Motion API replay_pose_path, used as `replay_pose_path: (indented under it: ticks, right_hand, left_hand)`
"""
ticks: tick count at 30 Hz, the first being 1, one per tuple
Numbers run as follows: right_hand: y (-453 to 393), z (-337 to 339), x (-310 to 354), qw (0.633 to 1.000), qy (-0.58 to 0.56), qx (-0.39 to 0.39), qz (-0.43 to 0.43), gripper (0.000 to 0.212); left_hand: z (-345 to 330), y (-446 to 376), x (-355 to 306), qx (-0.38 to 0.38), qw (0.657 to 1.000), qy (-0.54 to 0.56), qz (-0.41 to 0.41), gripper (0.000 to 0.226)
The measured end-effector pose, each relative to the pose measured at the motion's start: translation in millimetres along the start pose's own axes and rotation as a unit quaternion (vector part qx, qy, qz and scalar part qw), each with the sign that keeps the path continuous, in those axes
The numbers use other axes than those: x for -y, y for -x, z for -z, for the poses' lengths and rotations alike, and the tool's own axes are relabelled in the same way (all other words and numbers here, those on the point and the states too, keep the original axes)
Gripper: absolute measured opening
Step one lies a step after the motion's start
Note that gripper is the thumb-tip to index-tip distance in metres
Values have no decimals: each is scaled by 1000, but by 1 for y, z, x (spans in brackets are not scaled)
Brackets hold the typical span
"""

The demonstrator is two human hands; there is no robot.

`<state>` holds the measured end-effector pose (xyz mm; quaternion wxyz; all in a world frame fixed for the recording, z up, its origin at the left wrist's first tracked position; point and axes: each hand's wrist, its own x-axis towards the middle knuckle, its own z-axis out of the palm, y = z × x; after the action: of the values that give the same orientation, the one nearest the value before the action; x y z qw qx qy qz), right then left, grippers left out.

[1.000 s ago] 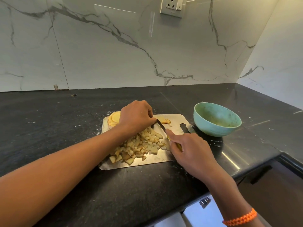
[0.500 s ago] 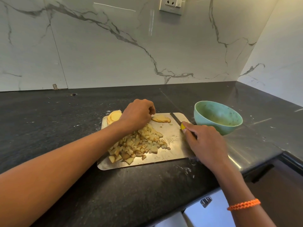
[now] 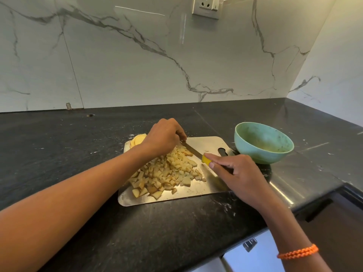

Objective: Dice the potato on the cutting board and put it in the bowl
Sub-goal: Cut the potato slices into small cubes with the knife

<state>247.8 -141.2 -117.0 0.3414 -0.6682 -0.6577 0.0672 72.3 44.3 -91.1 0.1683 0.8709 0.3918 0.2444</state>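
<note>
Behind everything, filling the upper half of the frame, a white marble wall (image 3: 137, 61) with grey veins carries a socket plate (image 3: 206, 6) at the top edge. Below it the black stone counter (image 3: 59, 146) runs across the whole middle of the frame and turns a corner at the right. Lying on the counter at centre is a shiny metal cutting board (image 3: 208, 143), its handle hole toward the right. Just off the board's right end, a little apart from it, stands a pale green bowl (image 3: 263, 143); I can make out no potato pieces inside. A heap of diced potato (image 3: 167, 171) covers the middle and lower left of the board, and a few round potato slices (image 3: 137, 139) are stacked at its upper left corner. The left hand (image 3: 162, 137) reaches in from the lower left, fingers curled down over the far end of the heap; what they pinch is hidden from where I stand. The right hand (image 3: 239, 173) comes from the lower right and is wrapped round the yellow handle of a knife (image 3: 191, 150), forefinger laid along the top, the blade slanting up-left to meet the left fingertips. An orange bracelet (image 3: 298, 252) circles the right wrist
</note>
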Motion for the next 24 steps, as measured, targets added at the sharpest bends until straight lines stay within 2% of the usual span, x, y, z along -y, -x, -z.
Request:
replay_pose_path:
  ticks: [2,4,6,9,12,19,22,24]
  right_hand:
    - [2,4,0,998,-56,-38,-14,30]
    - [1,4,-4,997,2,-76,-23,31]
    - [0,1,-4,996,65,-53,-18,32]
    - [0,1,1,999,-46,0,-2,30]
    - [1,4,3,992,-117,-43,6,28]
    - [-2,3,-6,991,-49,-124,-3,27]
    - [-2,3,-6,992,-22,-125,-7,28]
    - [-2,2,-6,992,-3,-123,-6,30]
  left_hand:
    - [1,0,1,-3,1000,8,0,41]
    - [2,1,1,1,1000,13,0,42]
    - [3,1,0,3,1000,14,-2,44]
    - [5,0,0,-6,1000,17,0,46]
    - [7,-1,1,-8,1000,23,2,46]
    - [30,-4,6,12,998,68,-2,51]
    - [56,-5,15,40,991,126,-3,42]
    - [77,-3,26,99,987,126,-22,28]
